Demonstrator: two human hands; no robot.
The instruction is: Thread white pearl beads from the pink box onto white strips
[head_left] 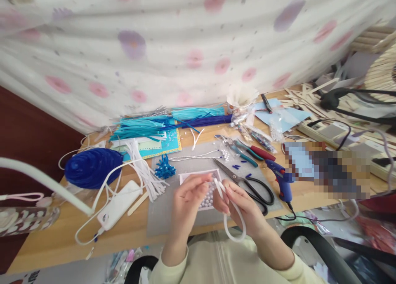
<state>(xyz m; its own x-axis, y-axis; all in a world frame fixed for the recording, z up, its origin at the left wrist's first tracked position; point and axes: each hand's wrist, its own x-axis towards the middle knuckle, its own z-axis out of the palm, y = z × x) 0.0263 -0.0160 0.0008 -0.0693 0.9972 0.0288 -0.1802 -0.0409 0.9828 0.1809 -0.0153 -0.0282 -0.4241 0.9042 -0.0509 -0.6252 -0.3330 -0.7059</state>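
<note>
Our right grip [236, 195] closes finger and thumb on a soft white strand [245, 226], while the fingers of our left grip [190, 193] bend, slightly parted, beside its upper end; whether they pinch it, we cannot tell. Between and below our hands, over the front of the grey mat [161, 220], the strand is bent but, we judge, not yet fixed into a shape. Left of the grip, a blue beaded piece [164, 167] looks largely formed, and a white bundle [145, 174] lies unworked. Our strand is plain, smooth and slender, drooping in a long open loop without visible beads. Scissors [261, 189] rest just right of the grip on the surface [62, 242].
</note>
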